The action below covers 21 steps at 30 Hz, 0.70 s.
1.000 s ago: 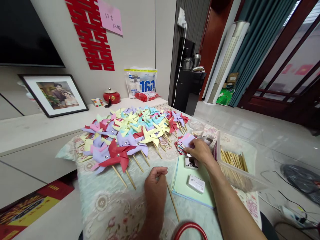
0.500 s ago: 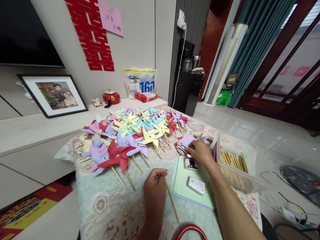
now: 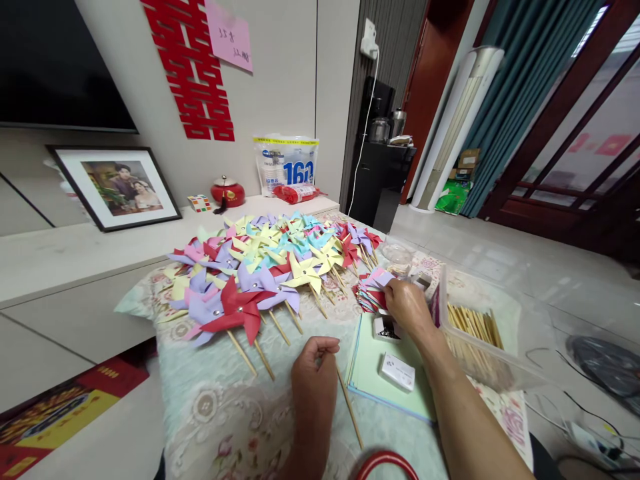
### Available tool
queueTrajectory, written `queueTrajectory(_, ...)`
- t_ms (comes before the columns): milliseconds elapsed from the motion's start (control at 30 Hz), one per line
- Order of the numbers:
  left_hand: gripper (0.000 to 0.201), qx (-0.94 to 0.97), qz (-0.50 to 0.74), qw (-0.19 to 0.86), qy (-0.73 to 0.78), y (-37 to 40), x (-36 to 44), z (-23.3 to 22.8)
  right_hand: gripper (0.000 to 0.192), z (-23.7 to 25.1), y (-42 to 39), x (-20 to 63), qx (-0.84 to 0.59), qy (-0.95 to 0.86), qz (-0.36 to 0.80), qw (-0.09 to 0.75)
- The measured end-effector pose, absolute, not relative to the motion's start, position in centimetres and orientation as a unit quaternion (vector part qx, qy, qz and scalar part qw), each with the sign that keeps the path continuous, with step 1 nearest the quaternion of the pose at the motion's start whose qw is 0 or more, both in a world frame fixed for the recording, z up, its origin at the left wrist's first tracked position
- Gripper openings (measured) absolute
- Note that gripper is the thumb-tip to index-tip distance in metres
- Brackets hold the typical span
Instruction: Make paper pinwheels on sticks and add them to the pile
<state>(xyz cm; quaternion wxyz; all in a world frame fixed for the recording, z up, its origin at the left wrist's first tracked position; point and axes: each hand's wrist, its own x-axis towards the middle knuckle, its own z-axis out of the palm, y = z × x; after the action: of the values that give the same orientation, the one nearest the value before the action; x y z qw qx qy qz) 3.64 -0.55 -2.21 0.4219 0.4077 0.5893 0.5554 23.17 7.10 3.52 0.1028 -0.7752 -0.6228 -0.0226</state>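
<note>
My left hand point(image 3: 316, 380) is curled closed over the cloth, with a thin wooden stick point(image 3: 350, 410) running out from its right side toward me. The end of the stick at the palm is hidden. Farther right, my right hand point(image 3: 411, 305) pinches a light purple paper piece point(image 3: 381, 277) at the edge of a stack of small coloured papers point(image 3: 367, 298). Below that hand an opened small box point(image 3: 386, 328) of dark metal bits and a white box point(image 3: 397, 372) lie on pale green sheets point(image 3: 367, 373). Finished paper pinwheels point(image 3: 240, 310) on sticks cover the table's far left.
A clear plastic bin point(image 3: 515, 347) of wooden sticks stands at the right. Part of a red ring-shaped handle point(image 3: 387, 457) shows at the near edge. Behind the table, a ledge point(image 3: 100, 257) holds a framed photo point(image 3: 125, 187), a red jar point(image 3: 227, 193) and a plastic bag point(image 3: 285, 163).
The whole view has shifted slightly to the left. My right hand has turned a little and its fingers have closed on the purple paper. My left hand and the stick keep their places.
</note>
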Motion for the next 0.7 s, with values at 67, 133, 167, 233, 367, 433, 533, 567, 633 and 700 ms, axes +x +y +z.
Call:
queueTrajectory(67,0.018,0.405,0.557,0.423,0.588,-0.5,3.6,-2.3,0.029,3.5,7.1,23.1,-0.778,-0.618,-0.032,0.110)
queueTrajectory(133,0.018,0.404,0.556,0.429,0.586,-0.5,3.5,-2.6,0.026,3.5,7.2,23.1,-0.780,-0.614,-0.037,0.120)
queueTrajectory(167,0.018,0.407,0.555,0.432,0.584,-0.4,3.5,-2.8,0.025,3.5,7.2,23.1,-0.780,-0.612,-0.038,0.125)
queueTrajectory(233,0.018,0.414,0.552,0.436,0.578,-0.4,3.3,-3.3,0.021,3.5,7.1,23.2,-0.780,-0.610,-0.037,0.137)
queueTrajectory(367,0.017,0.418,0.558,0.436,0.569,-0.3,3.2,-3.9,0.016,3.5,7.0,23.3,-0.779,-0.605,-0.030,0.162)
queueTrajectory(433,0.017,0.418,0.561,0.434,0.568,-0.3,3.2,-4.0,0.014,3.6,6.9,23.4,-0.780,-0.601,-0.028,0.174)
queueTrajectory(533,0.018,0.420,0.563,0.430,0.567,-0.3,3.3,-4.0,0.014,3.6,6.8,23.6,-0.783,-0.593,-0.030,0.188)
queueTrajectory(567,0.018,0.421,0.562,0.430,0.567,-0.4,3.3,-4.1,0.015,3.7,6.8,23.7,-0.784,-0.590,-0.031,0.192)
queueTrajectory(633,0.018,0.425,0.558,0.432,0.567,-0.4,3.2,-4.1,0.016,3.7,6.7,23.8,-0.785,-0.586,-0.032,0.199)
queueTrajectory(700,0.018,0.429,0.554,0.434,0.566,-0.4,3.2,-4.1,0.017,3.7,6.7,23.9,-0.785,-0.583,-0.032,0.207)
